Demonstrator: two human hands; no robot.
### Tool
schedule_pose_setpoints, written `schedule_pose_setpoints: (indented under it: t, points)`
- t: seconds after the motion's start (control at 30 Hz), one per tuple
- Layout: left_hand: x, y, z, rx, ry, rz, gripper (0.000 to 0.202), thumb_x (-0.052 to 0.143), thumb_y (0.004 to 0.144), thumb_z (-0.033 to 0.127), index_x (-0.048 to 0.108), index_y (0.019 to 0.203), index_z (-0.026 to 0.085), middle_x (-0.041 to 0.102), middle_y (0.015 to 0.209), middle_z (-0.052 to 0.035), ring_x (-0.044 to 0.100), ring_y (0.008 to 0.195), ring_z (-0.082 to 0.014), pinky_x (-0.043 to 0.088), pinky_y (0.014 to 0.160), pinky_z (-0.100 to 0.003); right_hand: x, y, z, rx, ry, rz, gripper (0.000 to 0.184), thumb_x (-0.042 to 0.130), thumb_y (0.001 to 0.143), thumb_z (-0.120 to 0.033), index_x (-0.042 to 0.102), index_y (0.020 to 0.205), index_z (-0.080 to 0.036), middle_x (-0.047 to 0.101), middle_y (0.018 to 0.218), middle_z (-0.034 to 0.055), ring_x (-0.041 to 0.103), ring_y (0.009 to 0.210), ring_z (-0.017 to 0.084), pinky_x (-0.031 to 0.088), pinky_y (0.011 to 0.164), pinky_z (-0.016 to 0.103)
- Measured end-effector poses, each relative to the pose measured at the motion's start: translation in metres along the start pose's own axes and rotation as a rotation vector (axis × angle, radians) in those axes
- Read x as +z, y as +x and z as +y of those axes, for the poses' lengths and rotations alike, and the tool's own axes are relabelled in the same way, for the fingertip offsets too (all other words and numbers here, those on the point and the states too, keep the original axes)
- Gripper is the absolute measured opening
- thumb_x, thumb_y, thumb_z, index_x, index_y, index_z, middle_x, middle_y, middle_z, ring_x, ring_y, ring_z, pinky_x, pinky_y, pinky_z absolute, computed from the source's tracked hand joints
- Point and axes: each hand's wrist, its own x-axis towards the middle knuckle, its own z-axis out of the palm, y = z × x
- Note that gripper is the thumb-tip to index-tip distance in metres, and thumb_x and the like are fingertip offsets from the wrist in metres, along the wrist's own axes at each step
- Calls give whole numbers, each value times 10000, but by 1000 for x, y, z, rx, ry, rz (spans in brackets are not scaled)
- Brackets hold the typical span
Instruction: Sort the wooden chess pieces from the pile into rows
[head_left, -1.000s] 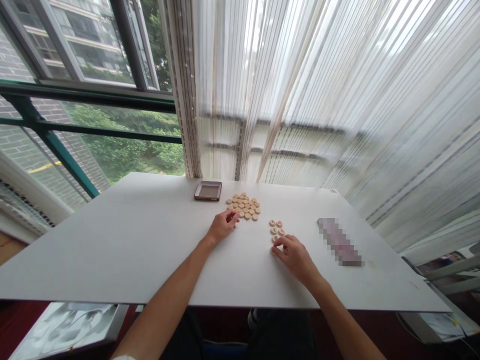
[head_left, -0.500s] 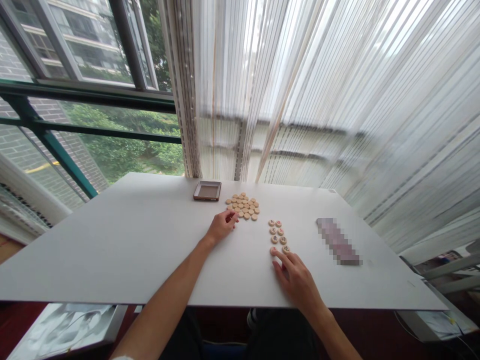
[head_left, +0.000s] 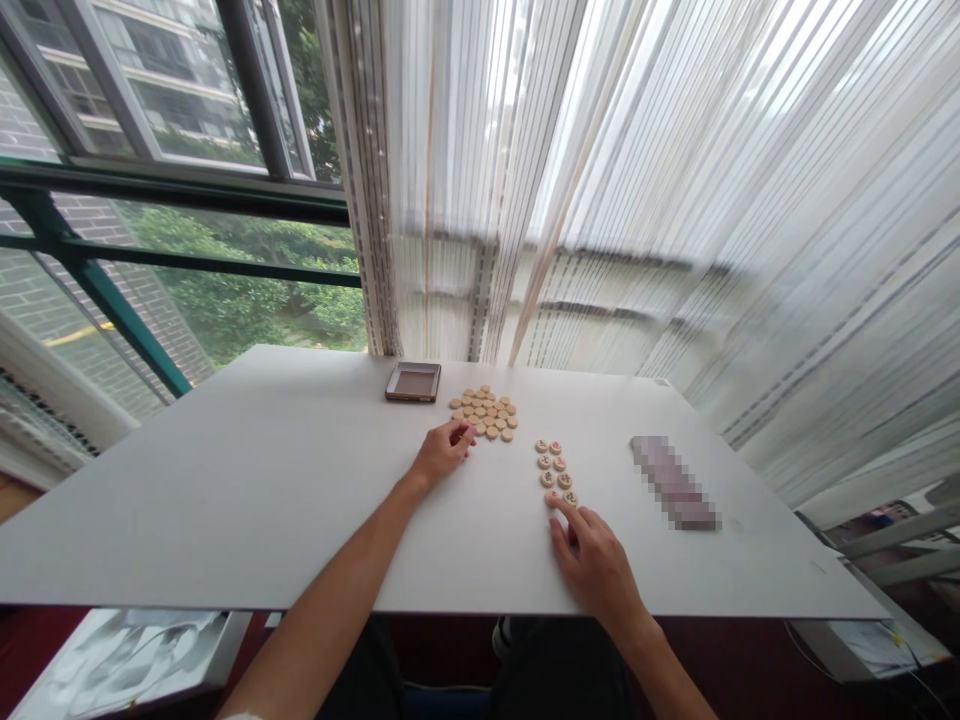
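Several round wooden Chinese chess pieces (head_left: pixel 547 479) with red or black characters stand in two short columns on the white table (head_left: pixel 300 500). My right hand (head_left: pixel 598 562) has its index fingertip on the red-marked chess piece (head_left: pixel 552 497) at the near end of the left column. Its thumb is apart from that finger, and the piece lies flat on the table. Beside the near left edge of a cluster of blank-looking pieces (head_left: pixel 490 408), my left hand (head_left: pixel 442 452) rests with curled fingers. Whether anything is inside them is hidden.
A shallow open box (head_left: pixel 414 382) lies near the table's far edge, left of the cluster. To the right is a pixelated, pinkish long object (head_left: pixel 675 482). String curtains (head_left: pixel 600 200) hang behind the table, with a window at the left.
My right index finger has slid the red-marked piece slightly right and away from me, closer to its neighbour in the row. My left hand has stayed in place.
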Motion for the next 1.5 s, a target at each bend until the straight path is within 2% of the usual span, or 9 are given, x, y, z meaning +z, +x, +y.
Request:
schedule_pose_setpoints:
  t: [0.67, 0.83, 0.93, 1.03, 1.1, 1.23, 1.3, 1.43, 1.5]
  points:
    - [0, 0, -2, 3, -26, -14, 367, 559, 857, 523, 678, 856, 175, 713, 755, -52, 635, 580, -152, 515, 551, -243, 1, -1, -1, 37, 31, -10, 333, 477, 969, -320, 596, 1267, -234, 619, 762, 47, 600, 686, 209, 494, 686, 347]
    - [1, 1, -5, 36, 26, 7, 329, 543, 878, 481, 678, 859, 181, 718, 778, -47, 640, 600, -155, 507, 568, -244, -1, 2, -4, 22, 129, -9, 323, 473, 970, -306, 593, 1258, -225, 614, 782, 42, 594, 701, 196, 503, 714, 342]
    - [1, 3, -6, 89, 82, 52, 298, 548, 882, 450, 688, 866, 187, 726, 811, -44, 651, 661, -165, 506, 607, -247, -5, 26, -11, 7, 210, 42, 277, 467, 969, -287, 624, 1191, -232, 628, 825, 46, 606, 753, 192, 511, 771, 342]
    - [2, 3, -6, 115, 98, 81, 284, 556, 879, 435, 699, 875, 190, 732, 822, -45, 649, 698, -173, 503, 624, -247, -2, 73, -15, -23, 249, 40, 242, 481, 962, -291, 647, 1129, -242, 635, 875, 54, 615, 789, 193, 512, 799, 342]
    - [2, 3, -6, 121, 99, 82, 280, 558, 879, 429, 703, 879, 189, 732, 821, -46, 648, 706, -175, 500, 627, -246, 8, 111, -13, -45, 260, -35, 241, 499, 951, -287, 636, 1141, -231, 637, 930, 63, 624, 824, 193, 511, 796, 335]
    - [2, 3, -7, 140, 114, 71, 273, 549, 893, 411, 701, 892, 184, 728, 819, -46, 649, 714, -171, 499, 633, -244, 32, 172, 4, 29, 140, -325, 349, 562, 894, -213, 569, 1242, -190, 608, 1131, 110, 616, 989, 200, 473, 892, 331]
    - [3, 3, -8, 149, 125, 68, 263, 544, 900, 395, 699, 899, 182, 729, 828, -44, 652, 723, -168, 500, 638, -242, 40, 187, 11, 38, 117, -409, 304, 588, 860, -195, 617, 1161, -166, 618, 1095, 122, 630, 954, 211, 484, 848, 322]
    - [3, 3, -8, 175, 153, 57, 237, 548, 903, 368, 696, 899, 184, 725, 829, -36, 650, 732, -162, 498, 659, -240, 40, 191, 15, -12, 103, -519, 544, 737, 699, -169, 590, 1221, -213, 598, 1167, 104, 627, 974, 216, 483, 830, 276]
    - [3, 2, -7, 183, 167, 51, 228, 553, 902, 364, 695, 891, 186, 719, 816, -33, 646, 725, -161, 498, 664, -241, 38, 189, 12, -27, 81, -532, 552, 729, 716, -196, 566, 1242, -224, 584, 1184, 97, 617, 993, 209, 469, 851, 265]
